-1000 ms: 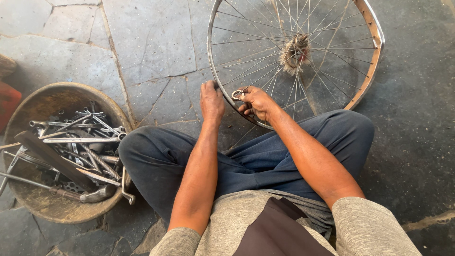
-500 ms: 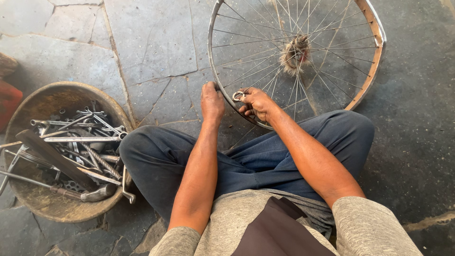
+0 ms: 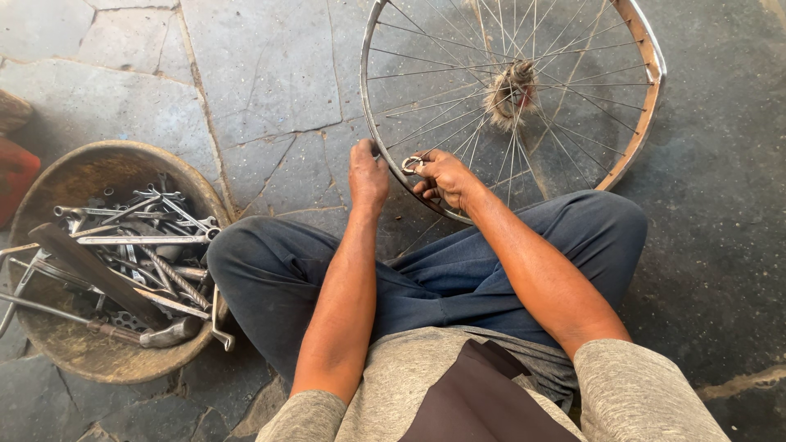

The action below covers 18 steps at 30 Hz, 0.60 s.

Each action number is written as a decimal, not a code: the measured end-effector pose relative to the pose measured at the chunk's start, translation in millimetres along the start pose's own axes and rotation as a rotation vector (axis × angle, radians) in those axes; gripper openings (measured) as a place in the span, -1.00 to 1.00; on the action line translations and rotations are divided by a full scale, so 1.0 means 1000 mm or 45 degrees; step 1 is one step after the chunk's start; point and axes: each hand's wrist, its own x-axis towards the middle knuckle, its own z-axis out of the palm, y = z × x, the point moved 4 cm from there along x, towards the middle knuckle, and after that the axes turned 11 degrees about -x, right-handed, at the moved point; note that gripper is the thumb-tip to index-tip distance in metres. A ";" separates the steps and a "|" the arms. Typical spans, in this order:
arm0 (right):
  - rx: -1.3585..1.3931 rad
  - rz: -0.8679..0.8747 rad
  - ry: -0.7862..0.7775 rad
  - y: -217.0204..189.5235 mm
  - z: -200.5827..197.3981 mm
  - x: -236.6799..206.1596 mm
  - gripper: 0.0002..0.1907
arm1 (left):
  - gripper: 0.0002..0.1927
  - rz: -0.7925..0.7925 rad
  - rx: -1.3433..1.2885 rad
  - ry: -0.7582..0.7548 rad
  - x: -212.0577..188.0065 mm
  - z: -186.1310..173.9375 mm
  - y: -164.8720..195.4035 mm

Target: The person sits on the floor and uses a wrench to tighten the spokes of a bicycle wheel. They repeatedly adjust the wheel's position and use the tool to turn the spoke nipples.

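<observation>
Bare stone floor (image 3: 262,74) lies open between the tool basin (image 3: 49,344) and the wheel rim (image 3: 370,139), free passage there. Spokes (image 3: 458,106) crowd the rim's inside, gaps narrow. Basin is jammed with wrenches (image 3: 139,237); crossed legs (image 3: 426,278) block the near ground.

- The bicycle wheel (image 3: 573,106) lay flat on the stone floor, a bare metal rim without a tyre, its far edge rusty brown, thin spokes running in to a grimy, fuzz-coated hub (image 3: 509,88).
- Its near edge rested against the sitter's crossed legs.
- A small round metal spoke key (image 3: 412,164) sat on a spoke just inside the near rim, pinched between fingers.
</observation>
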 end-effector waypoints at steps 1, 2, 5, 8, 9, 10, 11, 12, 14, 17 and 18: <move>-0.005 0.000 0.003 0.000 0.000 0.000 -0.53 | -0.73 -0.028 0.021 -0.009 0.000 -0.001 -0.001; -0.010 -0.001 0.005 0.000 0.000 0.000 -0.53 | -0.74 -0.055 0.042 -0.018 0.000 -0.002 -0.001; -0.017 0.002 0.009 0.001 0.001 0.001 -0.54 | -0.78 -0.055 0.176 -0.023 0.000 -0.003 0.001; -0.009 0.006 0.012 0.001 0.001 0.001 -0.52 | -0.80 -0.082 0.237 -0.016 -0.001 -0.001 0.002; -0.008 0.006 0.010 0.002 0.001 0.001 -0.52 | -0.79 -0.101 0.158 -0.001 -0.001 -0.001 0.001; -0.006 0.007 0.008 0.002 0.001 0.002 -0.52 | -0.79 -0.120 0.078 0.014 -0.001 0.000 0.000; -0.004 0.007 0.006 0.002 0.001 0.002 -0.51 | -0.78 -0.140 -0.001 0.029 -0.001 0.000 -0.001; -0.009 0.002 0.007 0.002 0.001 0.002 -0.51 | -0.77 -0.155 -0.006 0.008 0.000 0.001 -0.002; -0.018 -0.003 0.008 0.002 0.001 0.002 -0.52 | -0.75 -0.190 -0.013 -0.037 0.001 0.002 -0.003; -0.023 0.003 0.013 0.004 0.000 0.003 -0.51 | -0.77 -0.128 0.120 -0.008 0.001 0.000 -0.001; -0.025 0.003 0.010 0.004 0.000 0.003 -0.51 | -0.78 -0.135 0.161 -0.005 0.001 -0.001 -0.001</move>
